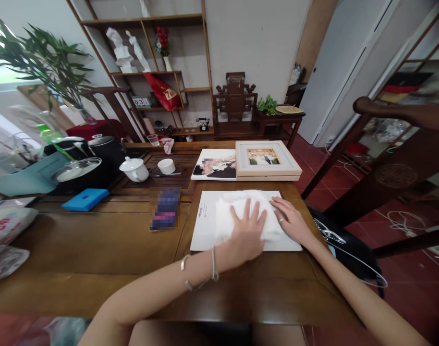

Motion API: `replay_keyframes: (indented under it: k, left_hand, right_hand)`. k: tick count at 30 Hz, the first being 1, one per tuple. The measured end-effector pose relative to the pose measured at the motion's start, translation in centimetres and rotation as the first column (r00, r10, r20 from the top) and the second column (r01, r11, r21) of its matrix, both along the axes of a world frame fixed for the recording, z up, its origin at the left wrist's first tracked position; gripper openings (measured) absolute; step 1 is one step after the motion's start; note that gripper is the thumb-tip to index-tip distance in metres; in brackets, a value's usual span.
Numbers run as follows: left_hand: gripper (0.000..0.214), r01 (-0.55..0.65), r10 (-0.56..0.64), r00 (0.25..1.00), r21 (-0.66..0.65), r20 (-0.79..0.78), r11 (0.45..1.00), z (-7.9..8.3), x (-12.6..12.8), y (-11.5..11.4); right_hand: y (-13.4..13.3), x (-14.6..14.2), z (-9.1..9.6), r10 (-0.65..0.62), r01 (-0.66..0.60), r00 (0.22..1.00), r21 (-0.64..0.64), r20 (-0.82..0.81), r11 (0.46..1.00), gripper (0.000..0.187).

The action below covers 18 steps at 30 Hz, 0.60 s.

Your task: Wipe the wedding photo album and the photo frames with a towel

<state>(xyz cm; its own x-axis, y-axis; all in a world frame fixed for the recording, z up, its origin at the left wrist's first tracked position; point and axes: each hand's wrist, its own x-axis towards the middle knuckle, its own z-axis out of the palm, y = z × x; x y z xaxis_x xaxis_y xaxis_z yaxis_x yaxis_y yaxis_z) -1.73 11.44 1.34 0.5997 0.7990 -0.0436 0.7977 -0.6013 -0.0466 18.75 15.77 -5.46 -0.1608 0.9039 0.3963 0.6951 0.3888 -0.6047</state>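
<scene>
A white rectangular panel with small dark print [202,221] lies flat on the wooden table in front of me. Over much of it spreads a white cloth or paper wipe [226,226]; which of the two I cannot tell. My left hand [247,228] presses flat on the wipe with its fingers spread. At the panel's right edge, my right hand [289,218] rests with fingers stretched out beside the wipe, a ring on one of them. Neither hand is wrapped round anything.
Behind the panel lie a photo print [215,166] and stacked framed pictures [295,169]. To the left are a pixelated dark item [165,209], a blue box [85,199], a lidded white cup [134,170] and a small white bowl [166,166]. A wooden chair [396,168] stands right.
</scene>
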Motion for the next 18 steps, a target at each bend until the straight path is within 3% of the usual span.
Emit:
replay_keyframes:
  k: [4, 7, 9, 15, 18]
  left_hand:
    - [0.084, 0.071, -0.072, 0.997, 0.067, 0.011, 0.995, -0.7, 0.4, -6.6]
    - [0.085, 0.078, -0.078, 0.997, 0.055, -0.007, 0.995, -0.7, 0.9, -8.3]
    - [0.082, 0.053, -0.052, 0.998, 0.081, -0.019, 0.995, -0.6, 1.3, -7.0]
    - [0.079, -0.099, 0.103, 0.993, 0.075, -0.058, 0.992, -0.4, 2.6, 0.4]
    - [0.078, -0.123, 0.135, 0.988, 0.142, -0.078, 0.982, -0.6, 3.4, -0.3]
  right_hand:
    - [-0.1, 0.0, 0.1, 0.013, -0.014, 1.0, -0.022, -0.024, 1.0, 0.037]
    - [-0.1, 0.1, 0.1, 0.009, -0.01, 0.999, -0.035, -0.032, 0.999, 0.037]
    - [0.0, 0.3, 0.0, 0.016, -0.018, 0.999, -0.038, -0.041, 0.999, 0.037]
    - [0.3, 0.8, -0.5, 0.076, -0.076, 0.995, -0.006, -0.059, 0.997, 0.039]
    - [0.3, 0.9, -0.6, 0.086, -0.086, 0.994, -0.008, -0.06, 0.996, 0.04]
